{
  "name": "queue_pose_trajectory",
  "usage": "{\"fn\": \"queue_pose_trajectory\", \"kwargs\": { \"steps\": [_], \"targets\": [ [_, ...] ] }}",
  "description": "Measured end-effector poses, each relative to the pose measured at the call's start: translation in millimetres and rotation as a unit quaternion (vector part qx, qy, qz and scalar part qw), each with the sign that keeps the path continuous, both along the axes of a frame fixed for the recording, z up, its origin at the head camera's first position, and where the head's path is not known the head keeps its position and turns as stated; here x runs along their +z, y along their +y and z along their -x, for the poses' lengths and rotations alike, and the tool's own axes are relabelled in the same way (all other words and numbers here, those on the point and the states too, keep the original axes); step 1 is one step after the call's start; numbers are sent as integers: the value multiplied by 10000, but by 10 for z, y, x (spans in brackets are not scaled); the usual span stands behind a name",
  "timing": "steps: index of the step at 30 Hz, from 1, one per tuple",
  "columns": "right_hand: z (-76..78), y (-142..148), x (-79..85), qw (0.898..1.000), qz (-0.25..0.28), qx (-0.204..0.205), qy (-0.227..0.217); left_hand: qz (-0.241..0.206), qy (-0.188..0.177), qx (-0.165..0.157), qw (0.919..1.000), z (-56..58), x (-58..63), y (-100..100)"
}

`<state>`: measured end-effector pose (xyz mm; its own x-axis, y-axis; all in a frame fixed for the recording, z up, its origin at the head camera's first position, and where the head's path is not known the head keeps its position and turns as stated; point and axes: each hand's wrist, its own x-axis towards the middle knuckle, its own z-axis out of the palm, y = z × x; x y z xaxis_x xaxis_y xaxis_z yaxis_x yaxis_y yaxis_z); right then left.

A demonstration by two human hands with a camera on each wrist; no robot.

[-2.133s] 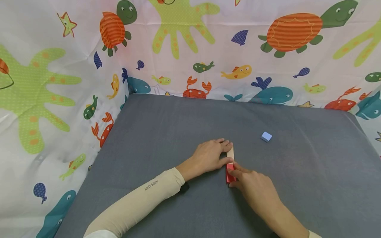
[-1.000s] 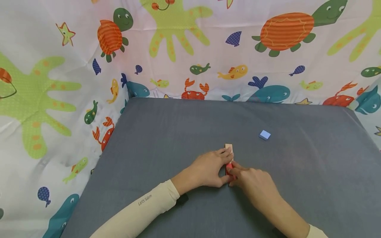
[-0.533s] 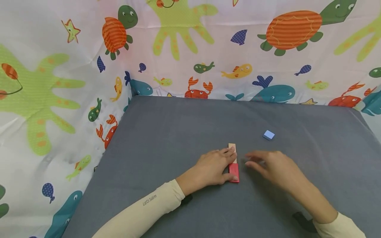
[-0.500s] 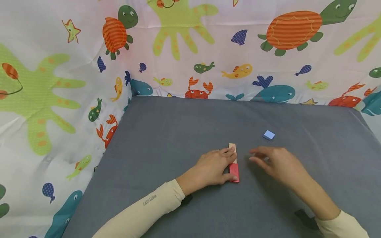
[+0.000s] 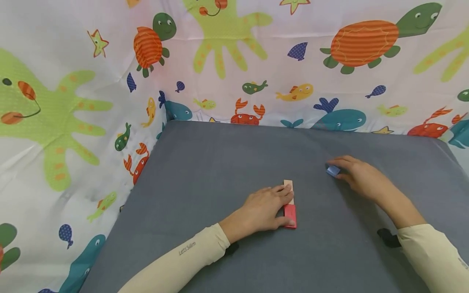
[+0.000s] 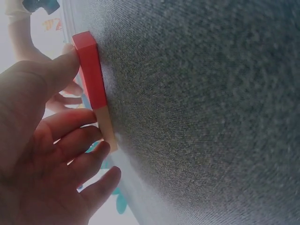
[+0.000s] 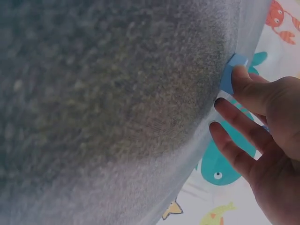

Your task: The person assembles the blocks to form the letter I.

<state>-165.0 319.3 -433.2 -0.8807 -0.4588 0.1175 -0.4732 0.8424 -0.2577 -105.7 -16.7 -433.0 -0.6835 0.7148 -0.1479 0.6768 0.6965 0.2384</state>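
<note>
Covering the work area is a grey fabric surface [image 5: 227,162] with a fine woven, slightly fuzzy texture, flat and unwrinkled. A white printed curtain [image 5: 73,81] with turtles, fish, crabs and whales stands along its far and left edges, meeting the fabric directly at those edges.

Open grey fabric extends to the left of the left hand, toward the far edge, and between the two hands. The blue block sits nearer the far right part of the surface, apart from the curtain.

The left hand [image 5: 264,207] rests flat on the fabric beside a row of two rectangular blocks laid end to end. Its thumb presses the near side of the red block [image 5: 290,215]; its straight fingers [image 6: 75,140] lie against the side of the tan wooden block [image 5: 288,189]. The red block has a smooth painted finish and sharp corners; the tan block shows bare, pale wood. Both lie flat on the fabric, touching each other, with the tan block on the far end.

The right hand [image 5: 357,176] reaches well to the right of the row. Its fingertips [image 7: 241,77] touch the small light blue block [image 5: 333,170], which lies flat on the fabric. The fingers are extended and slightly bent, not wrapped around the block. The block is square, thin and smooth-faced. Both forearms wear cream sleeves [image 5: 172,260].
</note>
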Motion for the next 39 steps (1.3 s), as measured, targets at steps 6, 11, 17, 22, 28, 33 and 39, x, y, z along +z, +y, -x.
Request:
{"fn": "queue_pose_trajectory", "kwargs": {
  "steps": [6,11,17,22,28,33,39],
  "targets": [
    [45,22,-21,9999,96,61,70,11,32,-6,10000,-2,12,29],
    [85,-38,-13,9995,309,-51,77,14,58,41,10000,3,13,21],
    [52,-326,73,9980,514,-352,-123,35,87,37,9999,10,20,24],
    [37,-585,114,9973,608,-286,-292,16,69,60,10000,2,9,28],
    [79,-790,44,9964,705,-193,-432,-77,95,126,9998,-2,-6,21],
    [113,-903,-26,9964,688,-185,-465,-62,109,113,9999,-2,-18,20],
    [142,-1032,-33,9970,659,-180,-366,-55,109,98,9999,0,-35,8]
  ]
}}
